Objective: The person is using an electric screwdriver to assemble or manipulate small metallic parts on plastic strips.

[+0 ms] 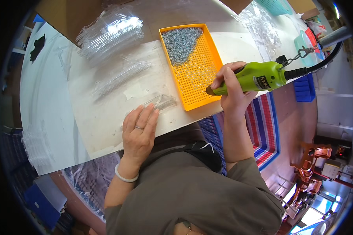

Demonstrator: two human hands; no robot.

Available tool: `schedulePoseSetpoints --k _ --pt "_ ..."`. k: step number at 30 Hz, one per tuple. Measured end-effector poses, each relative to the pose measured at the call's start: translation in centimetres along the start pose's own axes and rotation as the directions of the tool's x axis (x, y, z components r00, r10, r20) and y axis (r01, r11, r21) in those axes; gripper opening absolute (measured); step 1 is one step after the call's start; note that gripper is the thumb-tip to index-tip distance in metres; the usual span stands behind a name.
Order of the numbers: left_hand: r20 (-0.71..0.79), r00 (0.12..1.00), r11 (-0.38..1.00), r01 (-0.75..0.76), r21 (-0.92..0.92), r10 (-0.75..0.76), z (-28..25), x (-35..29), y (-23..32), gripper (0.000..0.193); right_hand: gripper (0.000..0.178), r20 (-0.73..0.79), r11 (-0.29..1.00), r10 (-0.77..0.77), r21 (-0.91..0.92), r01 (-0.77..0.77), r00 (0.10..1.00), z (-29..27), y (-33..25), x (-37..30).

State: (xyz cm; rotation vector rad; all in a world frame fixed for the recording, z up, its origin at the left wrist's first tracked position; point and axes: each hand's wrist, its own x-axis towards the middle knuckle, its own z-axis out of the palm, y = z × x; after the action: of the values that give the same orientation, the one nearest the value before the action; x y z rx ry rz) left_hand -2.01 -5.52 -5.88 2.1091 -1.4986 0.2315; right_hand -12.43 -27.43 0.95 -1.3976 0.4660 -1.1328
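My right hand (235,88) is wrapped round a green electric screwdriver (259,78), which lies nearly level with its dark nose over the right edge of a yellow perforated tray (194,84). Small silvery screws (180,43) are heaped in the far part of that tray. My left hand (139,129) lies on the white tabletop, its fingers stretched out and the fingertips at the left end of a clear plastic part (163,102). The thumb is hidden from this view. A ring and a white bracelet are on this hand and wrist.
Stacked clear plastic pieces (110,33) stand at the far left, with a thinner row (123,78) nearer. Clear bags (259,29) lie at the far right. A chain (300,55) and black cable (323,62) run from the screwdriver. A striped woven bag (262,129) sits below the table edge.
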Motion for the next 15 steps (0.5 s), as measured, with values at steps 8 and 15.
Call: schedulePoseSetpoints --k 8,15 --pt "-0.002 1.000 1.000 0.008 -0.005 -0.008 -0.01 -0.03 0.01 0.035 0.005 -0.001 1.000 0.009 0.011 -0.009 1.000 0.30 0.25 -0.01" --pt "0.000 1.000 1.000 0.008 -0.004 -0.008 0.09 -0.06 -0.09 0.034 0.003 0.003 1.000 -0.003 -0.022 0.003 1.000 -0.01 0.45 -0.14"
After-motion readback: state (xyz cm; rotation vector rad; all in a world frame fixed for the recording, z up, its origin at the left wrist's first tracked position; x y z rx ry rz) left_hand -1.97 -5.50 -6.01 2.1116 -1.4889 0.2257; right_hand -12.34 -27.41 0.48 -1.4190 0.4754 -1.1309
